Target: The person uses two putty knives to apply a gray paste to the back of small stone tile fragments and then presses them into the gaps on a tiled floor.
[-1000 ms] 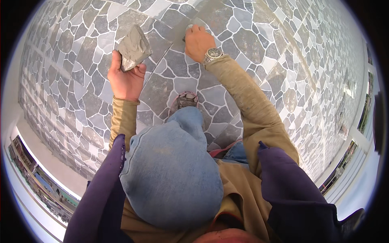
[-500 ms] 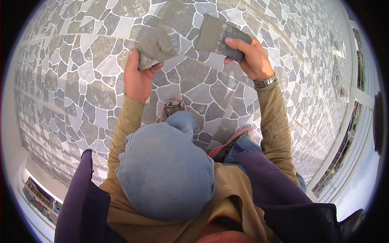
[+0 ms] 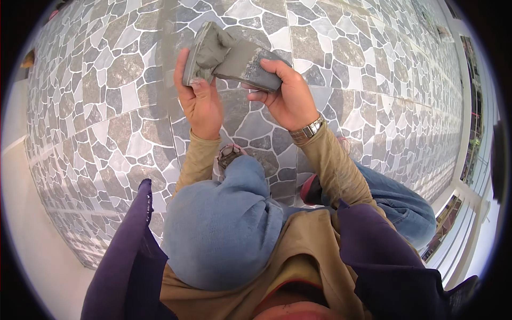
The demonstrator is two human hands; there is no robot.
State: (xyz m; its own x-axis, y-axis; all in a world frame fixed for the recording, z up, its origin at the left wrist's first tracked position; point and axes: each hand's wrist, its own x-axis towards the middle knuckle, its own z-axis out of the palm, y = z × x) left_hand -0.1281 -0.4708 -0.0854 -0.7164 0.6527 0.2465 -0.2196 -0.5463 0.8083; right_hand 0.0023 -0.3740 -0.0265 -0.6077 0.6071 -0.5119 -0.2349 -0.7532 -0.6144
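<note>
My left hand [image 3: 204, 109] is closed around the edges of a small flat block [image 3: 192, 56]. A lump of wet grey mortar [image 3: 213, 45] covers the block's face, hiding what it is made of. My right hand [image 3: 290, 98] grips the dark end of a flat rectangular grey spreader [image 3: 266, 77], thumb on top and fingers beneath. Wet mortar coats the spreader's left part, and that end touches the lump on the block. Both pieces are held above the floor in front of my knee.
Stone-patterned grey floor tiles [image 3: 128, 69] with white veins spread all around. My bent knee [image 3: 218, 234] is below my hands, with one shoe [image 3: 231, 154] just beyond it. A pale wall [image 3: 53, 234] runs along the left, and a white railing [image 3: 458, 213] borders the right.
My right hand has moved left and slightly down, bringing the spreader from apart into contact with the mortar. My left hand has shifted slightly right and turned the block. The floor view has turned.
</note>
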